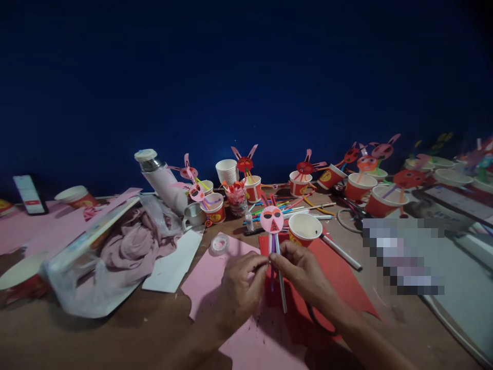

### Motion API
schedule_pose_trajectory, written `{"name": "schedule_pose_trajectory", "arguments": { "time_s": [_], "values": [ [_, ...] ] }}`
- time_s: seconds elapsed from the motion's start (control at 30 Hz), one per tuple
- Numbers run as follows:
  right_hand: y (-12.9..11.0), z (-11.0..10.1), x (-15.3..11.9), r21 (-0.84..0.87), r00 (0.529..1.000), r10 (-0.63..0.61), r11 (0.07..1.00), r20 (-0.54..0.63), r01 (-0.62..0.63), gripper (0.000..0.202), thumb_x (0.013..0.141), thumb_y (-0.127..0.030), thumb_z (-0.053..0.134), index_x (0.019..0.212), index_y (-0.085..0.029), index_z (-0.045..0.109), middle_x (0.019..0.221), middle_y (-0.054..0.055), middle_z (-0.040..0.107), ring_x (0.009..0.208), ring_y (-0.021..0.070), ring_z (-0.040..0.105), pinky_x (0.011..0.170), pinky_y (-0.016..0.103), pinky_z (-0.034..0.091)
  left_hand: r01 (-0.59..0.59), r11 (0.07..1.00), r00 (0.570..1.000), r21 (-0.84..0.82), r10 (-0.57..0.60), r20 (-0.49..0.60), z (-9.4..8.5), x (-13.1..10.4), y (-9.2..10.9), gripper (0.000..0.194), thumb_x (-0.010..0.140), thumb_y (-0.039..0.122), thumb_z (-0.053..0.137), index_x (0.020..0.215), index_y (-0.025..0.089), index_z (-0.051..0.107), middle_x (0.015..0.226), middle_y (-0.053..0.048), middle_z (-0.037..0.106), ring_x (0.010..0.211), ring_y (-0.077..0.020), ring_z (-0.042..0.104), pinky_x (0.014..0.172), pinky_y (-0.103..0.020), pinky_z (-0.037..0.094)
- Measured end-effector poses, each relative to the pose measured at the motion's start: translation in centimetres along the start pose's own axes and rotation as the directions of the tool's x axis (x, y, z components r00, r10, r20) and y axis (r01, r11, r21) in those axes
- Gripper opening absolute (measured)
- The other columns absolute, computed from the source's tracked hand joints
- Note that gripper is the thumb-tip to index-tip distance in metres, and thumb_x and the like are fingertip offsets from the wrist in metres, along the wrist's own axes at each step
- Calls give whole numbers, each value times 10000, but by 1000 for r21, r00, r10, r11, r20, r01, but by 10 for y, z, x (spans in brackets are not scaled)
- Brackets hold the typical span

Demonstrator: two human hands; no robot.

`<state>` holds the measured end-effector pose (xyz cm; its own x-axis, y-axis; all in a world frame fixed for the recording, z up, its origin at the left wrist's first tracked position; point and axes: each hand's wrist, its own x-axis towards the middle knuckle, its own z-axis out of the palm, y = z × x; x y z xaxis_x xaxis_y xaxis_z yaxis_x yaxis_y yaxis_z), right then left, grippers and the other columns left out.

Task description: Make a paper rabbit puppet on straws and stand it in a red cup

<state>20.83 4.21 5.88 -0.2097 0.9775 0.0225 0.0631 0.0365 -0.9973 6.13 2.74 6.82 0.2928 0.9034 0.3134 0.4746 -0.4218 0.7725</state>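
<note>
A pink paper rabbit face with dark eyes and red ears stands upright on thin purple and white stems. My right hand is closed round these stems just below the face, thumb and forefinger pressed together. Against the stems from the other side comes my left hand, its thumb and forefinger pinched; whatever is between them is too small to make out. Under my hands lie a pink paper sheet and a red sheet. Just behind my right hand is a paper cup.
Several paper cups with rabbit faces, one cup among them, line the back. A roll of clear tape, a marker and a glass of red paper scraps lie around. Left are a thermos and cloth in plastic.
</note>
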Motion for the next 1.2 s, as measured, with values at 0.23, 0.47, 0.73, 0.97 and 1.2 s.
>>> {"name": "schedule_pose_trajectory", "arguments": {
  "time_s": [0.23, 0.47, 0.73, 0.97, 1.2],
  "values": [
    [-12, -17, -4, -21, 976, 89, 996, 199, -87, 309, 760, -433, 511, 614, -171, 437, 567, -56, 367, 515, 76, 317, 491, 213, 260, -231, 963, 960, 137, 203, 191, -14, 7, -7, 222, 850, 142, 386, 856, 162, 607, 767, -70, 593, 747, -174, 503, 671, -288, 375],
    [-18, -26, -7, -122, 973, 59, 992, 224, -33, 266, 817, -368, 464, 650, -164, 502, 598, -43, 394, 557, 91, 350, 519, 215, 286, -145, 980, 980, 139, 123, 157, -15, 15, -4, 162, 837, 191, 437, 799, 184, 594, 809, -38, 614, 807, -176, 486, 736, -301, 374],
    [-24, -28, -6, -316, 982, -45, 943, 185, 102, 219, 843, -255, 428, 716, -163, 580, 682, -16, 540, 636, 120, 469, 580, 222, 348, 344, 881, 932, -325, -279, 232, 0, 20, 5, 124, 747, 186, 482, 839, 147, 555, 806, -44, 608, 742, -153, 553, 638, -258, 445],
    [-24, -23, -10, -465, 980, -85, 871, 180, 161, 260, 857, -280, 412, 655, -168, 532, 594, -27, 474, 545, 100, 399, 485, 207, 270, 372, 831, 925, -412, -295, 239, -1, 25, 8, 206, 688, 294, 588, 802, 125, 555, 689, -25, 587, 637, -131, 529, 576, -238, 416],
    [-20, -18, -11, -534, 977, -107, 823, 185, 191, 105, 821, -191, 439, 857, -186, 537, 708, -1, 566, 610, 120, 472, 522, 219, 294, 349, 880, 936, -321, -345, 72, 6, 31, 2, 264, 695, 384, 575, 612, 136, 538, 517, 26, 488, 488, -89, 429, 482, -216, 357]
  ]
}}
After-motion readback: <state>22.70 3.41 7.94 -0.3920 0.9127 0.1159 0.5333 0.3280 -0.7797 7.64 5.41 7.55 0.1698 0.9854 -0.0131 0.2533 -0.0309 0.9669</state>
